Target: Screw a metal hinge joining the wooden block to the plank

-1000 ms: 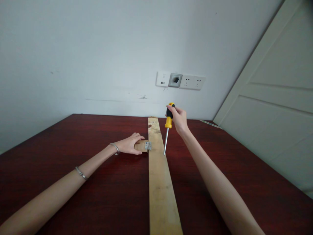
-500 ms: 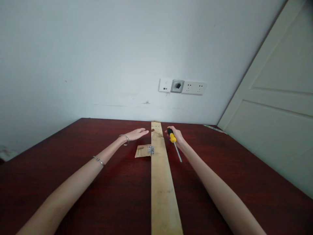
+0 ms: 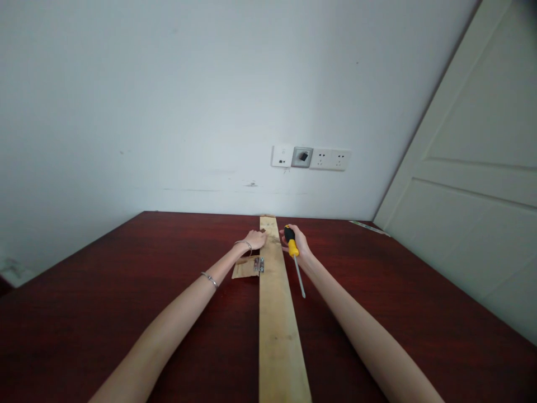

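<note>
A long pale wooden plank [image 3: 277,319] lies lengthwise down the dark red table [image 3: 126,302]. A small wooden block [image 3: 244,270] sits against its left edge, joined by a small metal hinge [image 3: 259,265]. My left hand [image 3: 256,239] rests flat at the plank's far left edge, beyond the block, fingers stretched out. My right hand [image 3: 296,243] is wrapped round the yellow and black handle of a screwdriver [image 3: 294,256] on the plank's right side, with the metal shaft pointing back toward me.
A white wall with a row of sockets [image 3: 310,158] stands behind the table. A pale panelled door [image 3: 474,184] leans in on the right. A thin strip [image 3: 369,226] lies at the table's far right edge.
My left hand left the small block and moved forward to the plank's far end. My right hand lowered the screwdriver from upright over the plank to near the table, shaft now pointing toward me.
</note>
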`<state>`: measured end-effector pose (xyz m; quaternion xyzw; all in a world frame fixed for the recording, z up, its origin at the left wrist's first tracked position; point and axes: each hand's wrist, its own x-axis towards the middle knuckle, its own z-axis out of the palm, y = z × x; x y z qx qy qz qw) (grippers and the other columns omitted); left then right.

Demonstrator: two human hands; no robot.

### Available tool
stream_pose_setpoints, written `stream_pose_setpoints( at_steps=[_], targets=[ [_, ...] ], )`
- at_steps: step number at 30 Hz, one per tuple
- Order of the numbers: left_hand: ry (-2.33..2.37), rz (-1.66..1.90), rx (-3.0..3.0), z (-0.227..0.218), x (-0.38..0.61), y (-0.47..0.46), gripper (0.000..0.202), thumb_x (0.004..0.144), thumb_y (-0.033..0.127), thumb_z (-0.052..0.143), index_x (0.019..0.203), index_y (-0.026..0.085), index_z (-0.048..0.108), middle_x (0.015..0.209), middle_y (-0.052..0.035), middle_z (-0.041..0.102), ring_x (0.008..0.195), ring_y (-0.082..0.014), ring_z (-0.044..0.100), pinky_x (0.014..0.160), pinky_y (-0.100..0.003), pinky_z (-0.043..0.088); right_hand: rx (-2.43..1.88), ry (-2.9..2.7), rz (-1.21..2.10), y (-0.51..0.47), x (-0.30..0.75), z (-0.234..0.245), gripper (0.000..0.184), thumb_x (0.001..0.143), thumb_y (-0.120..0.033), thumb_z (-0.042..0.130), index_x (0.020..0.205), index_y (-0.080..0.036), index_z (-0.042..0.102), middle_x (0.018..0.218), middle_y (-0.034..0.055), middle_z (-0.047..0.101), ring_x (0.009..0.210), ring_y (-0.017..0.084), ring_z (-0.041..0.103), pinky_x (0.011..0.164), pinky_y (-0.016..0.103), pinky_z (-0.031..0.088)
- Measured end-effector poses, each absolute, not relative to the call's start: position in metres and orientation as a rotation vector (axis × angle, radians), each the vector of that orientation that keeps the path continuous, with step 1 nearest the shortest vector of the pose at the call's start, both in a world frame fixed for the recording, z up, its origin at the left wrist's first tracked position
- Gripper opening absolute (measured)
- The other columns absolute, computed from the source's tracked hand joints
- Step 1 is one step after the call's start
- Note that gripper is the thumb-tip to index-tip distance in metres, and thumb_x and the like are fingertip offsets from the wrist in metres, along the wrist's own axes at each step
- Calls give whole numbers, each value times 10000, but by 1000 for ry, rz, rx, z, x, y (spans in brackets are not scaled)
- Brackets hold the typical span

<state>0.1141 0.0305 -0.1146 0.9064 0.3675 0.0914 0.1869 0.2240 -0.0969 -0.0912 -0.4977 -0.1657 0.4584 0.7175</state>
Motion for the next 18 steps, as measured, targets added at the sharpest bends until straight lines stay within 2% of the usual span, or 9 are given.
stream_pose_setpoints(
  at_steps=[3, 6, 8, 12, 18],
  targets=[
    [1035, 416, 2430, -121, 117, 28, 217, 812, 267, 511, 661, 158, 624, 891, -147, 711, 1056, -319, 587, 984, -373, 328, -1053, -362, 1023, -98, 223, -90, 176, 747, -338, 548, 685, -176, 575, 540, -22, 600, 404, 77, 481, 326, 176, 322],
    [1041, 521, 2305, -125, 118, 27, 270, 744, 229, 572, 483, 184, 518, 766, -136, 707, 1043, -330, 588, 997, -382, 315, -1006, -353, 1021, -99, 225, -90, 166, 733, -345, 556, 698, -183, 570, 563, -29, 605, 426, 80, 501, 339, 173, 342],
    [1045, 577, 2214, -126, 119, 27, 300, 711, 219, 596, 437, 193, 474, 720, -127, 699, 1046, -331, 585, 993, -373, 322, -979, -349, 1016, -99, 226, -90, 157, 721, -344, 564, 700, -188, 561, 575, -32, 612, 437, 82, 510, 349, 174, 357],
    [1052, 633, 2034, -123, 117, 28, 246, 682, 229, 622, 463, 190, 516, 695, -123, 695, 1018, -328, 601, 913, -332, 395, -940, -343, 1003, -99, 224, -89, 150, 709, -344, 575, 704, -196, 551, 577, -37, 615, 439, 88, 509, 346, 177, 356],
    [984, 642, 1840, -119, 111, 24, 90, 689, 213, 636, 626, 150, 641, 773, -127, 715, 962, -307, 633, 797, -294, 455, -902, -354, 972, -101, 221, -84, 162, 701, -355, 585, 725, -200, 545, 632, -37, 637, 458, 90, 518, 349, 182, 362]
  ],
)
